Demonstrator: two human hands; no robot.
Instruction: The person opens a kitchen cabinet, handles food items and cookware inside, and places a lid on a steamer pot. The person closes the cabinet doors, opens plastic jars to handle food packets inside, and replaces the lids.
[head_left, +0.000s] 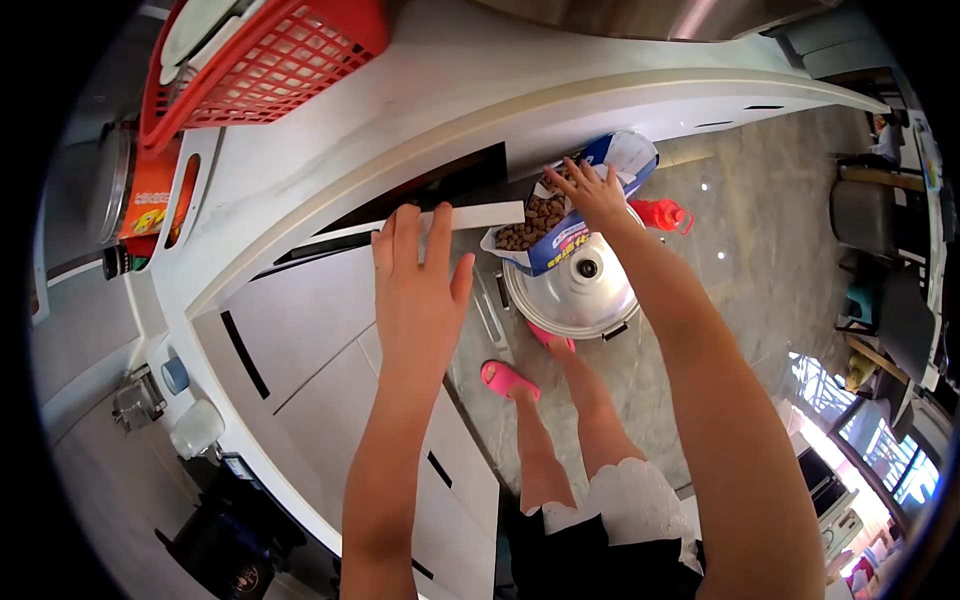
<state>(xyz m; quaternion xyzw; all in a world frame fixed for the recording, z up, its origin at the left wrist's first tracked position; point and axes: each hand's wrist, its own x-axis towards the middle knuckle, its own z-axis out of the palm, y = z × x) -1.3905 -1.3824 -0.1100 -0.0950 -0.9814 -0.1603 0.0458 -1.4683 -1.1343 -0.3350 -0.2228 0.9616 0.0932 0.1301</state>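
I see a red basket [285, 75] holding pale items. My left hand [415, 275], fingers extended, meets or hovers by a white panel edge [490, 214], perhaps steadying it. An unsealed blue bag [548, 254] of brown pellets [520, 234] overlaps a lidded pot [580, 302], possibly propped there; my right hand [597, 195] spreads over it, apart from the left.

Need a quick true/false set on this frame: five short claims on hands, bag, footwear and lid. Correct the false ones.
1. The left hand is at the edge of a white drawer. True.
2. The right hand is clenched into a fist. False: it is open, over the blue bag.
3. The bag holds white powder. False: it holds brown pieces.
4. The person is barefoot. False: pink slippers are worn.
5. A silver lid with a dark knob shows beside the bag. True.
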